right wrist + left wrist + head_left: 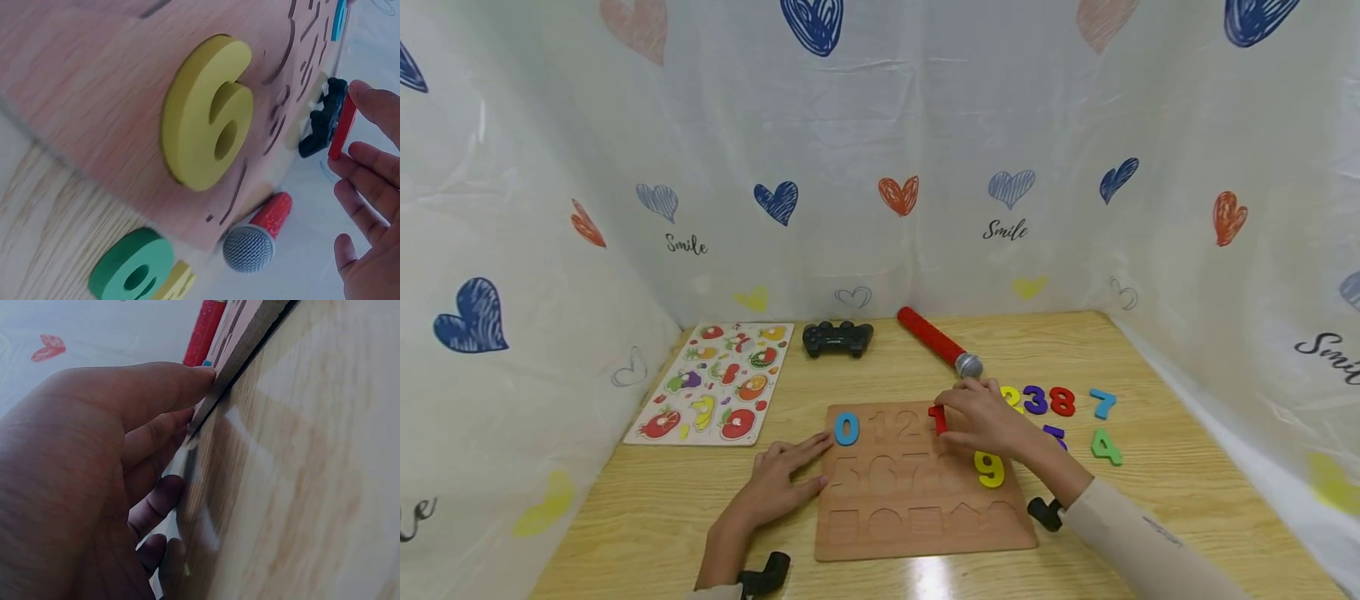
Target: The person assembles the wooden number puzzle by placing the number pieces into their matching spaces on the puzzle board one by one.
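Note:
A wooden number board point(865, 533) with cut-out slots lies on the table, a blue number 0 point(847, 429) in its top left slot. My right hand point(988, 417) pinches a red number 1 point(937, 419) between thumb and fingers, over the board's top row. In the right wrist view the red number 1 point(342, 128) is held edge-on, apart from the board. A yellow number 9 point(989, 469) sits at the board's right side, under the right wrist. My left hand point(778, 483) touches the board's left edge with extended fingers and thumb.
Right of the board lie loose numbers, among them a purple 3 point(1035, 400), red 8 point(1062, 402), blue 7 point(1103, 404) and green 4 point(1106, 447). Behind are a red microphone point(936, 340) and a black game controller point(838, 339). A fruit picture board point(711, 383) lies at the left.

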Tool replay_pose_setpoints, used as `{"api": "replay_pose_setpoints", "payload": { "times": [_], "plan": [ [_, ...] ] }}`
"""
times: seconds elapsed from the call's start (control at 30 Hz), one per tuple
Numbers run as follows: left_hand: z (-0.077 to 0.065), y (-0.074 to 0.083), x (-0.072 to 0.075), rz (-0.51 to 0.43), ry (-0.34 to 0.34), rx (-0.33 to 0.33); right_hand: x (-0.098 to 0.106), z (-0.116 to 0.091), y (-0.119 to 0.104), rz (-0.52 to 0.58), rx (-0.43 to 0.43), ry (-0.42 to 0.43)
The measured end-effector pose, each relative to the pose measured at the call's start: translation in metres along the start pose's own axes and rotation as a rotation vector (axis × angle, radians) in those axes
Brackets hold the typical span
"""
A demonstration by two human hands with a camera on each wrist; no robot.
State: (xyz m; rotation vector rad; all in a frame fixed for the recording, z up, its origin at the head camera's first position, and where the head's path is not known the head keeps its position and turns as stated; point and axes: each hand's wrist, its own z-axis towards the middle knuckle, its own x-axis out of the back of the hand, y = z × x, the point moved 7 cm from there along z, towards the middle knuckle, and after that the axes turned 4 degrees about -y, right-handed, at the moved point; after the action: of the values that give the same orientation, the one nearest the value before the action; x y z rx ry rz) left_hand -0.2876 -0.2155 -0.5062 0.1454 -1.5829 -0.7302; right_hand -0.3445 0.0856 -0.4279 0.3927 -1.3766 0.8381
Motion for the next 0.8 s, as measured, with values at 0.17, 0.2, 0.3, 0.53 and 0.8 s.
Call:
{"api": "replay_pose_setpoints", "payload": {
  "times": [0.17, 0.2, 0.3, 0.53, 0.8],
  "plan": [
    [0.001, -0.001, -0.001, -0.005, -0.008, 0.010, -0.002, 0.009, -0.006, -0.004, 0.024, 0.013],
    [0.001, -0.001, -0.001, -0.005, -0.009, 0.012, -0.002, 0.011, -0.007, -0.007, 0.030, 0.017],
    [0.001, -0.002, 0.000, -0.005, -0.005, 0.013, -0.002, 0.016, -0.011, -0.007, 0.061, 0.027],
    [0.000, -0.001, 0.002, -0.012, 0.002, 0.014, -0.010, 0.029, -0.017, 0.029, 0.029, -0.029],
    [0.000, -0.001, 0.000, -0.036, -0.009, 0.022, -0.021, 0.039, -0.021, 0.022, 0.011, -0.047]
  ]
}}
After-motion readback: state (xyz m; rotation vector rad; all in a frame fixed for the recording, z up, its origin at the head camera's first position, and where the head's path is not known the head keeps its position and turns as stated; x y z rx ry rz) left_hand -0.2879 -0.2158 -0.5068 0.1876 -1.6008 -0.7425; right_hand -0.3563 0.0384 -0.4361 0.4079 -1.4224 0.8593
